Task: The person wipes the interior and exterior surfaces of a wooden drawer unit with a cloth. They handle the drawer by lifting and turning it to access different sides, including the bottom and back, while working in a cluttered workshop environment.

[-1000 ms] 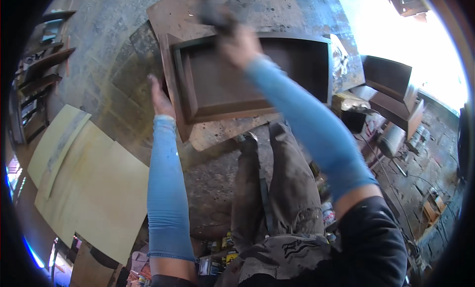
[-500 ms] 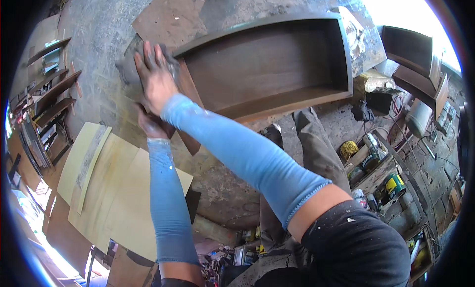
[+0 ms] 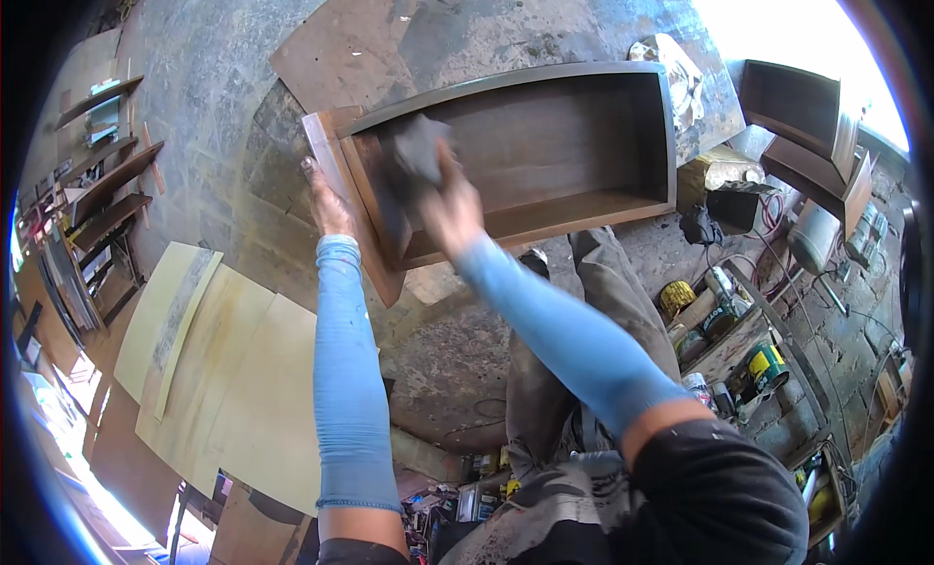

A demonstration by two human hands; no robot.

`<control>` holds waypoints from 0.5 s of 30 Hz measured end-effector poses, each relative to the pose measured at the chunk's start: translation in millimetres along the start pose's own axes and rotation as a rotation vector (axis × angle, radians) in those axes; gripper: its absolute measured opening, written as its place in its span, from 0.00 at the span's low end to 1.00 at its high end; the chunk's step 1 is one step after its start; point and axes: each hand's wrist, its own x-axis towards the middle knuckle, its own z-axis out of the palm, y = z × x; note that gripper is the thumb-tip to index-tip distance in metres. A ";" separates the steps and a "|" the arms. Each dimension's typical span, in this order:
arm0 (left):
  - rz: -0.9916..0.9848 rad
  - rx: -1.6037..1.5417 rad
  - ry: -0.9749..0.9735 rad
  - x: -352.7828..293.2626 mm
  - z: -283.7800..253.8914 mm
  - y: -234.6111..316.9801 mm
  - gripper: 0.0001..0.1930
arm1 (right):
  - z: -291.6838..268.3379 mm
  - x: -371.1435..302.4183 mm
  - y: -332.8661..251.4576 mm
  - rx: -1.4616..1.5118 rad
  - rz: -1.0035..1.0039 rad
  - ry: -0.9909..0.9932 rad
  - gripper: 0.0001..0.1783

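Observation:
A dark brown wooden drawer [image 3: 545, 219] lies open side up in front of me, its wide front panel [image 3: 355, 210] facing left. My left hand [image 3: 332, 207] grips the outer side of that panel, one finger stretched along its edge and the others partly hidden. Inside the drawer, at its left end, my right hand [image 3: 453, 207] presses a grey cloth [image 3: 420, 148] near the inner face of the panel. Motion blurs this hand and the cloth. Pale blue sleeves cover both forearms.
Under the drawer is a stained brown board [image 3: 341, 54]. Pale yellowish panels [image 3: 229, 361] lie at lower left. More brown drawers [image 3: 793, 103] stand at right, near a crate with cans [image 3: 767, 367]. Dark boards [image 3: 107, 190] rest on a rack at far left.
My right hand has carried the cloth from the panel's outer side into the drawer. My left hand has moved up along the panel, and the drawer has shifted slightly toward me.

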 end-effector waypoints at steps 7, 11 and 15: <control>-0.042 -0.017 0.053 -6.7 16.5 9.3 0.40 | 91.9 17.6 70.5 -0.407 -0.147 0.080 0.35; -0.061 0.049 0.177 -6.4 11.9 3.9 0.40 | 80.7 55.3 -11.6 -0.438 0.045 -0.139 0.25; -0.131 0.360 0.396 -8.0 25.1 17.4 0.39 | 14.3 -5.2 22.5 -0.411 -0.246 -0.318 0.21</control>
